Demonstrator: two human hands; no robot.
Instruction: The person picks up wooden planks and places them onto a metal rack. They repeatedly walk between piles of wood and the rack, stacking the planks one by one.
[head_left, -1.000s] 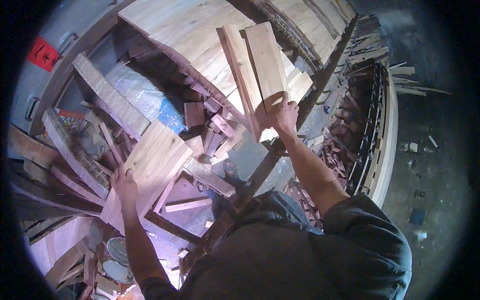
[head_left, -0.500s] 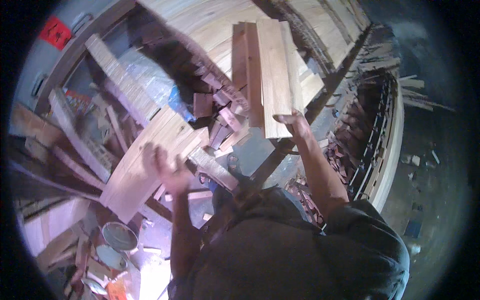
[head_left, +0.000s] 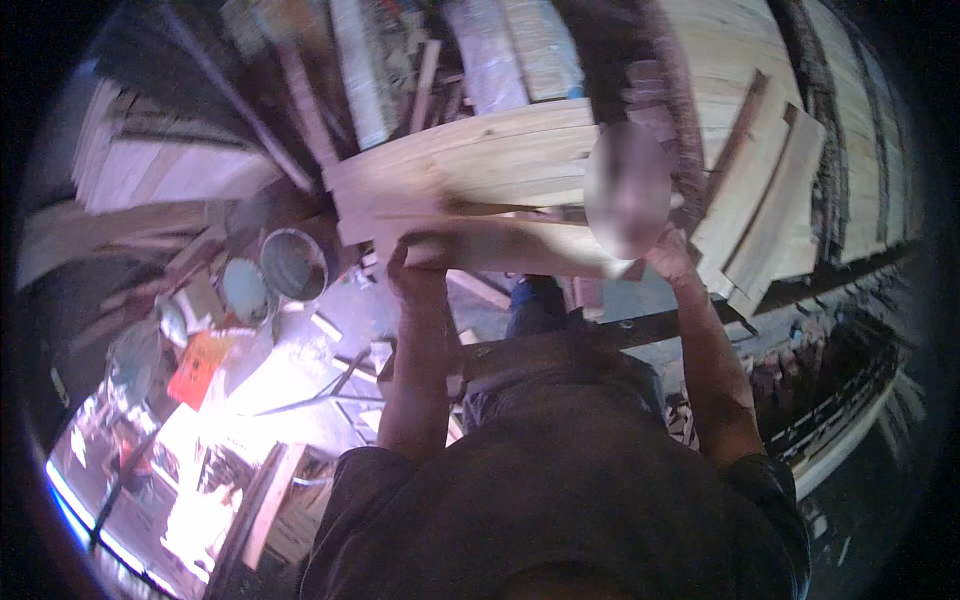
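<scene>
A wooden board [head_left: 520,246] lies crosswise in front of me, held between both hands. My left hand [head_left: 412,268] grips its left end, fingers bent over the edge. My right hand [head_left: 668,258] is closed on its right end; a blurred patch hides part of that end and the area just beyond. Right behind the held board are wider pale boards [head_left: 480,150], lying side by side. Two or more loose planks [head_left: 745,190] rest at an angle to the right of my right hand, on larger wooden panels [head_left: 720,80].
A bucket [head_left: 295,265] and an orange item [head_left: 200,368] stand to the left, near brightly lit floor with scattered wood scraps. Stacked boards [head_left: 170,170] are at the far left. A long container of wood offcuts [head_left: 790,370] runs along the right.
My view has turned left. My right hand has left the upright planks at the right and moved toward the boards in front. My left hand, open before, now grips a board's left end.
</scene>
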